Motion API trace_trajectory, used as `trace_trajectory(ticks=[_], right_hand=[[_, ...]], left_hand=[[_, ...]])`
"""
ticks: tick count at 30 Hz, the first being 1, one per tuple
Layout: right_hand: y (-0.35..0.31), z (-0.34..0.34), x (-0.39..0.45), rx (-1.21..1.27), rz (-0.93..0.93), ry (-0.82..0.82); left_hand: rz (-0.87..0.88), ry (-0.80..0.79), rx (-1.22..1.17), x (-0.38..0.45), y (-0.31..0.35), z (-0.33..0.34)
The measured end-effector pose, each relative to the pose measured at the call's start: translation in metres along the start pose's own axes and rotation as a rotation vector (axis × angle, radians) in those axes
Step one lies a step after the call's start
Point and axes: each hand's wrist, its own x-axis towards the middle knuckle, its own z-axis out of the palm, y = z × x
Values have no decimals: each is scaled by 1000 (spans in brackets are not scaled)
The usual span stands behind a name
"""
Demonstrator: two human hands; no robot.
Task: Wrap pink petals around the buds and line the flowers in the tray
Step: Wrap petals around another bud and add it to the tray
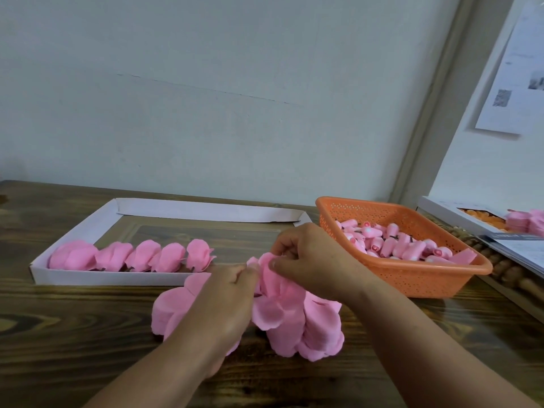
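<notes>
A white cardboard tray (pixel 73 228) lies at the left, with several finished pink flowers (pixel 141 256) lined along its near wall. Stacks of pink petals (pixel 312 325) sit on the wooden table in front of me. Above the stacks, my left hand (pixel 226 298) and my right hand (pixel 306 257) both pinch a pink petal sheet (pixel 269 278) folded around something hidden between my fingers. An orange basket (pixel 412 278) at the right holds several pink buds (pixel 394 242).
A white wall stands behind the table. At the far right lies a second box (pixel 459 214) with orange pieces and more pink petals (pixel 527 220), plus papers and a row of wooden beads (pixel 506 269). A paper sheet (pixel 512 83) hangs on the right wall.
</notes>
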Motion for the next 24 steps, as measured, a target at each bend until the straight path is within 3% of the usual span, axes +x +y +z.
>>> trace_trajectory(ticks=[3,7,17,21,24], right_hand=[[-3,0,-1,-24,-4,9],[-7,1,-2,-55,-49,-64],[-4,3,0,46,15,-84],[-2,2,-1,117,-1,-23],[1,-1,-4,187,12,8]], left_hand=[[12,24,16,0,1,0],[-48,-85,-55,1,3,-1],[132,-103,170,0,1,-2],[112,-96,133,0,4,-2],[-57,-148,-135,1,11,-4]])
